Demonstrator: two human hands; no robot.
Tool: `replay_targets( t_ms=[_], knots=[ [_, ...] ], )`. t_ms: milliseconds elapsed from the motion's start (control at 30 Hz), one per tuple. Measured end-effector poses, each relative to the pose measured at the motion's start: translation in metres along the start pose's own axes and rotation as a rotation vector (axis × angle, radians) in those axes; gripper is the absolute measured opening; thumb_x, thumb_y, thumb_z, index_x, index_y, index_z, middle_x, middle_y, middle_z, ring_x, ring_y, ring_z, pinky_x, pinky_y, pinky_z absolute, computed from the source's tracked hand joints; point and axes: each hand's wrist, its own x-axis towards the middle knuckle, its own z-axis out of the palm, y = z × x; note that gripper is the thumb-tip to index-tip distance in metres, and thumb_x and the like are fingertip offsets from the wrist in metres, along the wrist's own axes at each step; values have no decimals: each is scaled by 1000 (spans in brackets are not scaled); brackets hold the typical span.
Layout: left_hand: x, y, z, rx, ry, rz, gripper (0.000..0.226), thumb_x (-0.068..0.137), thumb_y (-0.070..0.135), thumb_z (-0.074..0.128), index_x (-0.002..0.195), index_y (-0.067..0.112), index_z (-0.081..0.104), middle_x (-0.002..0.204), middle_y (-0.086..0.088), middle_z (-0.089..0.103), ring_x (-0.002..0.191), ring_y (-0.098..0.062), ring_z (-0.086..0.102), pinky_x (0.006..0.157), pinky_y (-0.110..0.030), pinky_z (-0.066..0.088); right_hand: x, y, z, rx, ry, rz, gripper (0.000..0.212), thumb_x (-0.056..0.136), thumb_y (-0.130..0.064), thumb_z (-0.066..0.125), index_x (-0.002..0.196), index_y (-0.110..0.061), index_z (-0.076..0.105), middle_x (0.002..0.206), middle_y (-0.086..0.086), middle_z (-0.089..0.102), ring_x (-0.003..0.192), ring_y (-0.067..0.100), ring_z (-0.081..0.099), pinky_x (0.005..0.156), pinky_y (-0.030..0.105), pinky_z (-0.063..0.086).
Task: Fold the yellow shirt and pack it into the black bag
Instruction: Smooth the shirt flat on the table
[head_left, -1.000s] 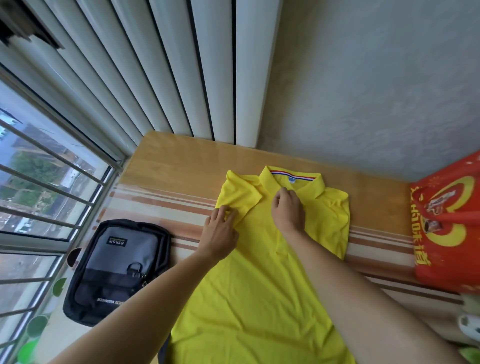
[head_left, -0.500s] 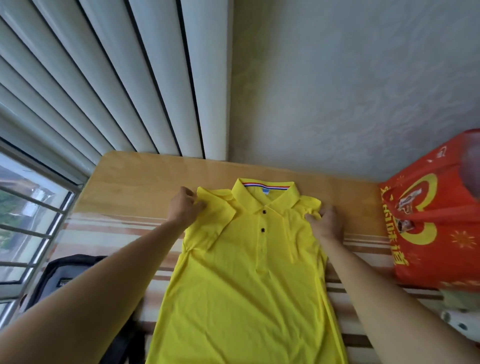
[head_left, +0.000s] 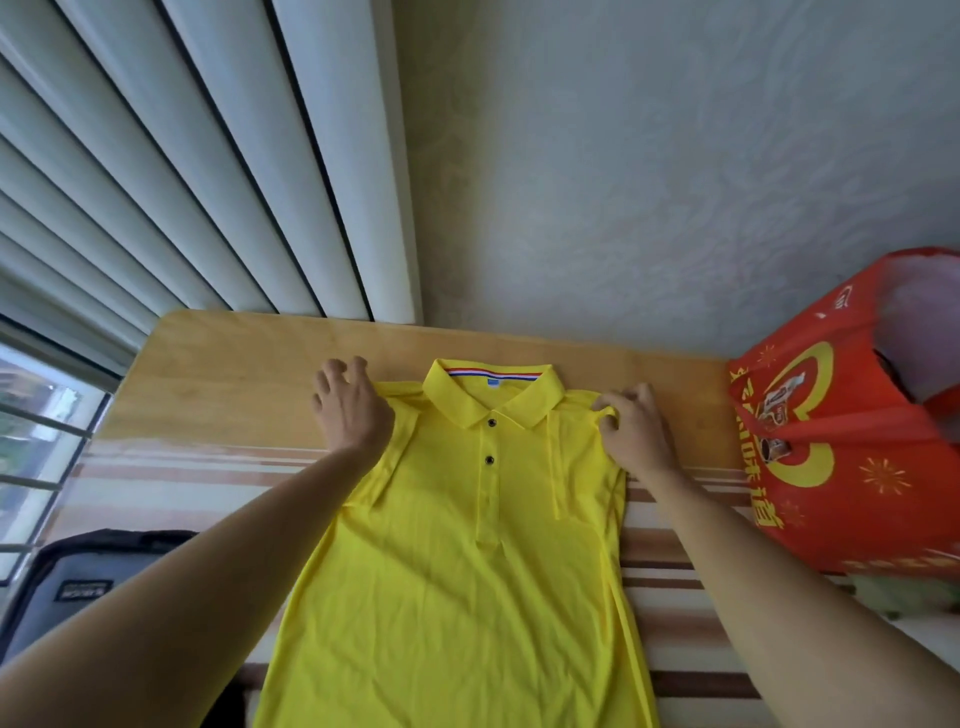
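While the yellow shirt (head_left: 467, 545) lies mid-frame on the tabletop (head_left: 223, 384), left hand (head_left: 350, 410) and right hand (head_left: 636, 434) fingers pinch its shoulders; black bag (head_left: 78, 582) lower left.

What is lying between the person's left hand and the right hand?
In the head view, the collar and buttoned chest of the yellow polo shirt lie between the left hand and right hand.

Black bag (head_left: 78, 587) half behind forearm
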Motion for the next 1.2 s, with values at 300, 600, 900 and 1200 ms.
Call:
replay_targets(
  t_ms=[300, 600, 900, 1200],
  knots=[
    [28, -33, -20, -221, -61, -163, 19, 84, 6, 54, 96, 10, 67, 104, -17, 65, 90, -35, 58, 67, -34, 40, 31, 4, -21, -240, 41, 77, 7, 91, -14, 60, 92, -7, 62, 104, 18, 55, 88, 43, 64, 74, 47, 54],
    [15, -40, -16, -291, -120, -149, 48, 89, 20, 67, 130, 6, 48, 130, -20, 47, 116, -39, 50, 96, -46, 44, -3, -19, -1, -185, 216, 127, 35, 87, -11, 64, 116, -11, 45, 114, 18, 45, 90, 45, 61, 67, 48, 52],
    [-166, -92, 13, 167, -214, 632, 65, 96, 38, 46, 155, 36, 18, 163, -13, 13, 149, -32, 13, 118, -50, 21, -153, -25, 47, -312, 59, -199, 33, 84, -13, 65, 116, -9, 58, 114, 15, 53, 97, 36, 55, 73, 46, 50],
    [-203, -109, 1, 148, -266, 462, 63, 100, 37, 39, 155, 39, 9, 165, -9, -1, 152, -28, -2, 122, -50, 9, -191, -8, 41, -213, 7, -272, 48, 85, -10, 66, 132, -6, 55, 132, 17, 49, 110, 38, 52, 90, 46, 51]
  ],
)
